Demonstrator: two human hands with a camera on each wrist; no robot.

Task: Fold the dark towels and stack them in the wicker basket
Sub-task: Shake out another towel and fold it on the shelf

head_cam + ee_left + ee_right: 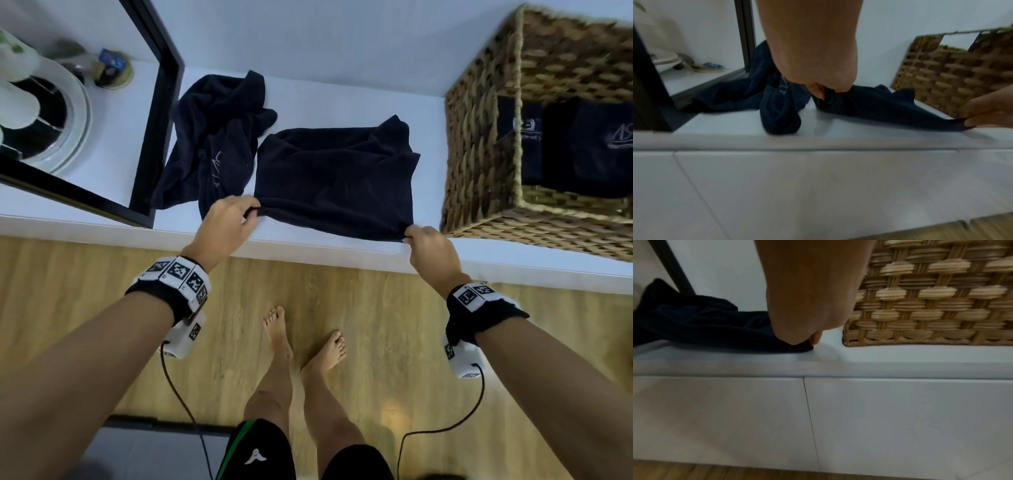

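left hand (pixel 230 219) pinches near-left corner of flat dark navy towel (pixel 335 178) | right hand (pixel 432 253) pinches near-right corner | on white worktop (pixel 342 250)

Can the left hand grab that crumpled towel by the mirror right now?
Probably not yet. The left hand is busy pinching a corner of the flat towel. The crumpled towel lies right beside it with nothing between, so once it lets go, the reach looks easy.

one dark towel (pixel 334 178) spread flat on the counter, near corners pinched up; a second towel (pixel 212 140) crumpled beside it; folded towels (pixel 582 150) sitting in the wicker basket (pixel 479 144).
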